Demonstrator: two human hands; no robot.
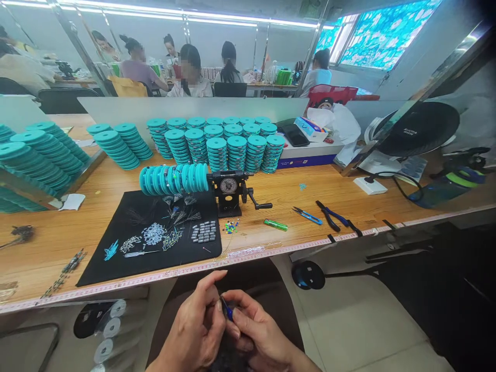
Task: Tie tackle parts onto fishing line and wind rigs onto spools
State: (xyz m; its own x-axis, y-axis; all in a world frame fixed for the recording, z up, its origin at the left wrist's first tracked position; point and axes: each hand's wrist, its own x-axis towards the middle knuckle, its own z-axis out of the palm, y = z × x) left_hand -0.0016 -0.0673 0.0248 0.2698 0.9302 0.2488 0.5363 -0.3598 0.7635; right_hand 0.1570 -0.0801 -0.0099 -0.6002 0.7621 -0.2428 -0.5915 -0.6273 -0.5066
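My left hand (194,323) and my right hand (261,325) meet low in the view, in front of the table edge. Between the right thumb and fingers is pinched a small dark blue piece (229,313), its kind too small to tell. The left thumb closes against the fingers right beside that piece, with the index finger stretched over the top; whatever those fingers grip is hidden. Beyond the hands lies a black mat (116,222) with small grey parts (154,234), grey cylindrical weights (204,232) and a screwdriver (141,253).
A hand-cranked winder (228,188) carries a row of turquoise spools (174,178). Stacked turquoise spools (217,152) stand behind it. To the right lie a green tube (275,225), blue snips (308,216) and pliers (331,215). A measuring tape (155,276) lines the table edge. People sit beyond the partition.
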